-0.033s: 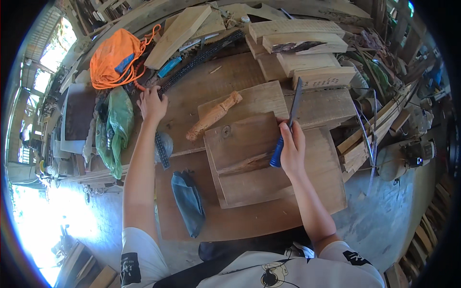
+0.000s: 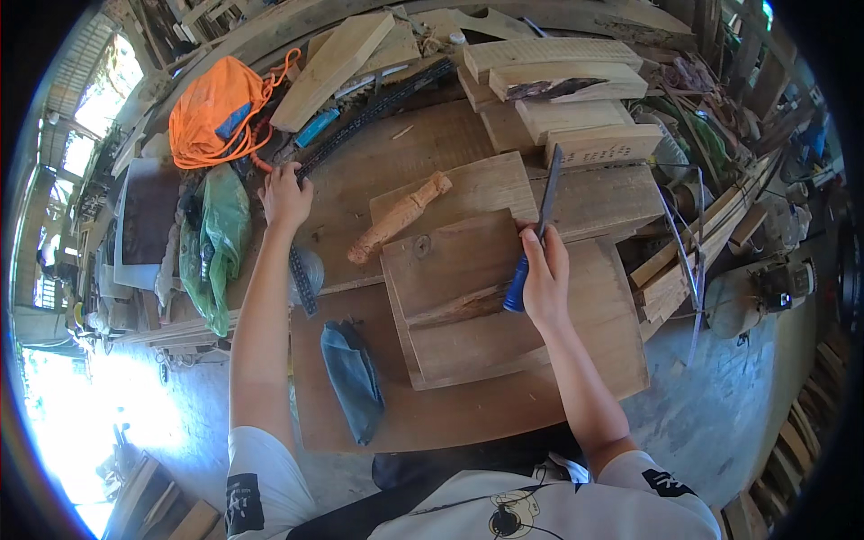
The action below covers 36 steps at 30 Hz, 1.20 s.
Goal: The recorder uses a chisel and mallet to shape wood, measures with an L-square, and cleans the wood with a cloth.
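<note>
My right hand (image 2: pixel 545 274) is wrapped round the blue handle of a file (image 2: pixel 551 184), its long dark blade pointing away from me over the boards. My left hand (image 2: pixel 287 198) lies at the bend of a black carpenter's square (image 2: pixel 373 110), fingers curled over it; the corner itself is hidden under the hand. Between the hands, a rough-carved wooden piece (image 2: pixel 396 220) rests on a flat board (image 2: pixel 499 184). Nearer me, a dark board with a cracked edge (image 2: pixel 463 261) lies on a larger board (image 2: pixel 576 333). Left of these sits a folded grey-blue cloth (image 2: pixel 351 382).
An orange drawstring bag (image 2: pixel 207 108) and a green plastic bag (image 2: pixel 225 234) lie left of my left hand. Stacked wood blocks (image 2: pixel 562 81) stand at the back right. A blue-handled tool (image 2: pixel 317 127) and a roll of clear tape (image 2: pixel 309 270) are near the square.
</note>
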Tool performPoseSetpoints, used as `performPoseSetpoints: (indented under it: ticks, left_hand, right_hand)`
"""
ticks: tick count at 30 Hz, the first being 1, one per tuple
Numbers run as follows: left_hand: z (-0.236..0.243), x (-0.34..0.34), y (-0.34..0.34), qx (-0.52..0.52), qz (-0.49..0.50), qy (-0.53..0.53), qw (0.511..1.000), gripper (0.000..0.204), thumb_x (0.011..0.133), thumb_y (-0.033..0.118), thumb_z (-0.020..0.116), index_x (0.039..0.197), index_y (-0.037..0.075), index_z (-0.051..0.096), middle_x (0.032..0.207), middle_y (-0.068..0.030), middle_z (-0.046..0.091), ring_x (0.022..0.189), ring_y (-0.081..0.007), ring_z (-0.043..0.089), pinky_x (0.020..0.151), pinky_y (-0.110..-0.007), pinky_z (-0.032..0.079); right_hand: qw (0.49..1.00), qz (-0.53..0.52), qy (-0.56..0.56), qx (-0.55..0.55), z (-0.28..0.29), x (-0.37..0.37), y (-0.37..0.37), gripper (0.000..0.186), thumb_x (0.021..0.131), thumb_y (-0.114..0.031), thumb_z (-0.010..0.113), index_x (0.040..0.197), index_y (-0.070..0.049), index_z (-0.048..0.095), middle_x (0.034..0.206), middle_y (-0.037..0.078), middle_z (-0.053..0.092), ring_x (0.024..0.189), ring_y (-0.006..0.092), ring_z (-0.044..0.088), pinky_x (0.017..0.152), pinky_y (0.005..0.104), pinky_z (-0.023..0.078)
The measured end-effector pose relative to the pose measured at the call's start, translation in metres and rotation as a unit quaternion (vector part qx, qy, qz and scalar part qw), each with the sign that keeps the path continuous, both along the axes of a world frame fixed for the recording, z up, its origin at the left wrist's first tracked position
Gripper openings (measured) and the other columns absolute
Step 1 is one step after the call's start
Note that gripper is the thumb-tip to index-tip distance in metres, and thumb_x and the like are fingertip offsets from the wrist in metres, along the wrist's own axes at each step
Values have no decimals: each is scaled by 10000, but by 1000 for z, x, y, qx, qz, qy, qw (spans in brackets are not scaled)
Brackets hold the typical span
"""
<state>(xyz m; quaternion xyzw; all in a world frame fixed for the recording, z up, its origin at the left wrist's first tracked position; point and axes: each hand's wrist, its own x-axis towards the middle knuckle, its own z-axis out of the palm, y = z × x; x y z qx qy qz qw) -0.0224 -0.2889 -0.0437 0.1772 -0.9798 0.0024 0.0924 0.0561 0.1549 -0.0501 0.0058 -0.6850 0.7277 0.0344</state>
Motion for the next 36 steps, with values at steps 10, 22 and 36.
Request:
performPoseSetpoints:
  ticks: [10,22,36]
  left_hand:
    - [-6,7,-29,34,-57,-31,997,687,919,181,655,1577,130,464,1516,-225,510,1405,-421,499,1169,-520,431]
    - [70,38,-7,43,-95,75,992,571,798,172,770,1349,90,644,1238,-190,654,1173,-379,658,1017,-458,521]
    - [112,195,29,471,-75,159,864,472,923,42,808,1352,-81,652,1067,-70,765,872,-113,693,768,-257,544]
  right_hand:
    - [998,-32,35,43,-3,-1,-1,272,1108,-242,571,1108,16,658,815,52,591,773,130,530,713,310,442]
    - [997,-27,40,66,5,1,1,259,1093,-236,581,1091,15,646,807,74,603,750,160,555,710,335,464]
    - [999,-20,15,30,0,1,1,281,1096,-242,599,1141,25,675,903,23,612,868,90,518,796,280,430]
